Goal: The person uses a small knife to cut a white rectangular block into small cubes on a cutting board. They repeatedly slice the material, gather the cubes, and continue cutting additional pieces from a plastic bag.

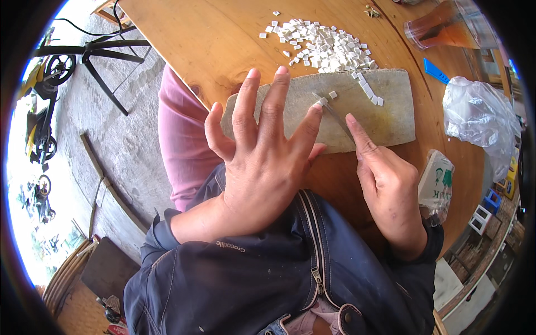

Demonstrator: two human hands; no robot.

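My left hand (265, 128) spreads its fingers above the near-left part of a worn grey board (391, 117). Its index fingertip rests on a small white piece at the tip of a thin narrow blade (339, 121). That blade, apparently a knife's, is in my right hand (385, 178), whose index finger points along it; its handle is hidden in the fist. One loose white square (333, 94) lies just beyond the tip. A short row of white squares (367, 90) sits farther right on the board. Past the board's far edge spreads a heap of similar white pieces (329, 47).
The wooden table (184, 33) carries a glass of brown drink (441, 28), a blue-handled tool (435, 71), a crumpled clear plastic bag (480, 117) and a white packet with green print (436, 181). A black metal stand (100, 51) is on the concrete floor at left.
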